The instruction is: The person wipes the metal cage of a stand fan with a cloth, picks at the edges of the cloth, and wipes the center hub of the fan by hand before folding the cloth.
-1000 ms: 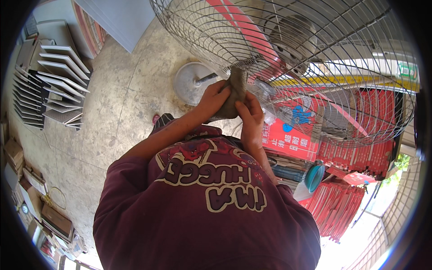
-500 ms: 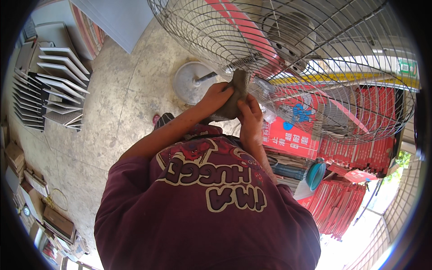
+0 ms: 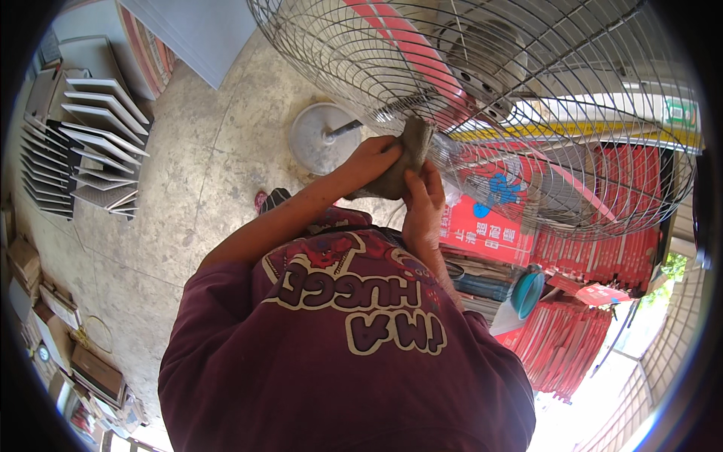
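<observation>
A dull grey-brown cloth (image 3: 393, 181) hangs folded between my two hands, in front of my body. My left hand (image 3: 374, 157) grips its left side, fingers curled over the fabric. From the right, my right hand (image 3: 426, 194) pinches its edge between thumb and fingers. The cloth's top end overlaps the lower rim of a large fan's wire guard (image 3: 354, 83); whether it touches the wires I cannot tell. Behind the guard show the fan's pinkish-red blades (image 3: 410, 53). Parts of the cloth are hidden behind my fingers.
The fan's round grey base (image 3: 320, 143) stands on the concrete floor (image 3: 188, 181) just beyond my left hand. Racks of tile sample boards (image 3: 105, 113) are at the far left. Red cartons (image 3: 565, 339) are stacked at right, near a teal round object (image 3: 529, 291).
Both hands and the cloth have shifted slightly to the right. Both hands keep hold of the cloth, and the fan's blades look the same.
</observation>
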A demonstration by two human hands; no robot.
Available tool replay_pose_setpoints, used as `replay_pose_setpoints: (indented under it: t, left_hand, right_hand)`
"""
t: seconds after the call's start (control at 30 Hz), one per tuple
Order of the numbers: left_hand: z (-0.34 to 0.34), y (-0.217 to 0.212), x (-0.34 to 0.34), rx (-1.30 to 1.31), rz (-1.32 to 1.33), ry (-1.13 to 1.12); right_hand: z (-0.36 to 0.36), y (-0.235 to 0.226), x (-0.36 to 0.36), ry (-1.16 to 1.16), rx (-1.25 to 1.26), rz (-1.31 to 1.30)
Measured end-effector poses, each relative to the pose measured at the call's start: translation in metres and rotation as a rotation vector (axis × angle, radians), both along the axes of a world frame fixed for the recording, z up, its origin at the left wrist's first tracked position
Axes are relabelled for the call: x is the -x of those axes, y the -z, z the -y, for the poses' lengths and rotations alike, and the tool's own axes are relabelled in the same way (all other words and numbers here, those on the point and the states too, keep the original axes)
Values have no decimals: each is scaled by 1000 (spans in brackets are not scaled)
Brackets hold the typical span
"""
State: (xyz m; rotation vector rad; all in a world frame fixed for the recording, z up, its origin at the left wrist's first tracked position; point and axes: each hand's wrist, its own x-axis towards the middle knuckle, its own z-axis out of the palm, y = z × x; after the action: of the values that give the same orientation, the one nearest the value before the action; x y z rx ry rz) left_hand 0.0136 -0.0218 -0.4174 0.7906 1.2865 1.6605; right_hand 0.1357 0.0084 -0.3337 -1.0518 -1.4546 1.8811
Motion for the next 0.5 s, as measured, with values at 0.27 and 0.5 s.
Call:
replay_pose_setpoints:
  t: [0.27, 0.5]
  left_hand:
    - [8, 7, -1, 164, 139, 85]
    - [14, -1, 15, -18, 179, -125]
  right_hand:
    - [0, 5, -5, -36, 121, 56]
    - [-5, 2, 21, -101, -10, 16]
